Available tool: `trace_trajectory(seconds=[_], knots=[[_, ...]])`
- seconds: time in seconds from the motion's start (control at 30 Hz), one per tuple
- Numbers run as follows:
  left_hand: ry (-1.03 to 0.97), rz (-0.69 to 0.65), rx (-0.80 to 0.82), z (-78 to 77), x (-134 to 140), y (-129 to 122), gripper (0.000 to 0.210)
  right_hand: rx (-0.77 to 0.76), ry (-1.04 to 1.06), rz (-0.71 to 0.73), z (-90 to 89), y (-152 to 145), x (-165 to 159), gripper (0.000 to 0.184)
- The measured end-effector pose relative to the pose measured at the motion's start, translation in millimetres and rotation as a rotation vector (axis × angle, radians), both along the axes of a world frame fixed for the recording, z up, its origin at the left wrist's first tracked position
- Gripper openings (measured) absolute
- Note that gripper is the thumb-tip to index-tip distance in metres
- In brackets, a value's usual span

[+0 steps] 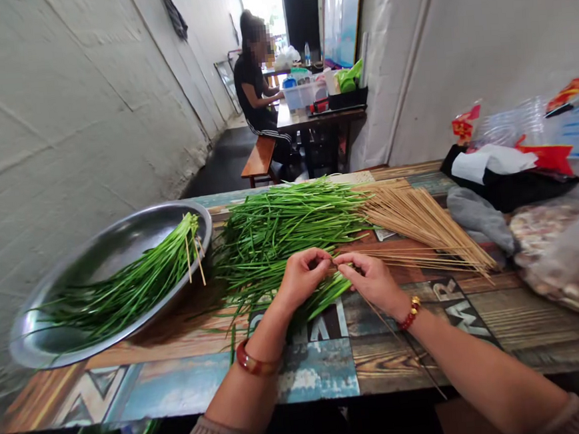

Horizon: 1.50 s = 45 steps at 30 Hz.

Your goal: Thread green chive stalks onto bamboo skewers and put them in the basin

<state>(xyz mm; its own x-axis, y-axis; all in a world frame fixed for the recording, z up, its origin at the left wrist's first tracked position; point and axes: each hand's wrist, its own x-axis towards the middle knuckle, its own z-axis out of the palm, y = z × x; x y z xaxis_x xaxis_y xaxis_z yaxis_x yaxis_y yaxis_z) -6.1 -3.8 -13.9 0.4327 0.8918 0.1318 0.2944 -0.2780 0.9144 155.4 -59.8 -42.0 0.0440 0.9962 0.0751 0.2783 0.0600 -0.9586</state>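
Note:
Over the middle of the table, my left hand (307, 276) and my right hand (372, 283) meet with their fingertips close together. My right hand is closed on thin bamboo skewers (403, 334), which slant down past the table's front edge. A pinch closes my left hand, but what sits between its fingertips is too small to make out. Under both hands lie loose garlic chives (326, 300), white-green ends to the right. Just beyond is a large heap of chives (294, 213), with a fan of bamboo skewers (433, 222) on its right.
A steel basin (120, 233) at the left holds skewered chives (148, 275). On the right are a grey plastic bag (479, 212), a bag of pale pieces (557, 249) and wrapped packages (510, 163). Farther back, a person (256, 86) sits on a bench at another table.

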Motion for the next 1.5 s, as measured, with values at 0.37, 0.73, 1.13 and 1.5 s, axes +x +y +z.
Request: trace_trajectory(seconds=[0.37,0.73,1.13,1.5], knots=[[-0.055,-0.006,-0.036,-0.1,1.3,-0.6,0.016,0.026,0.027,0.004,4.7,-0.9,-0.6,0.03],[0.099,0.044,0.194,-1.4,2.3,-2.1,0.013,0.023,0.031,-0.007,1.0,0.7,0.1,0.03],[0.091,0.053,0.172,-3.3,1.6,-1.1,0.013,0.008,0.027,0.005,0.1,1.1,0.4,0.032],[0.099,0.03,0.16,0.8,2.0,-2.6,0.012,0.015,0.003,0.017,0.5,0.6,0.9,0.032]])
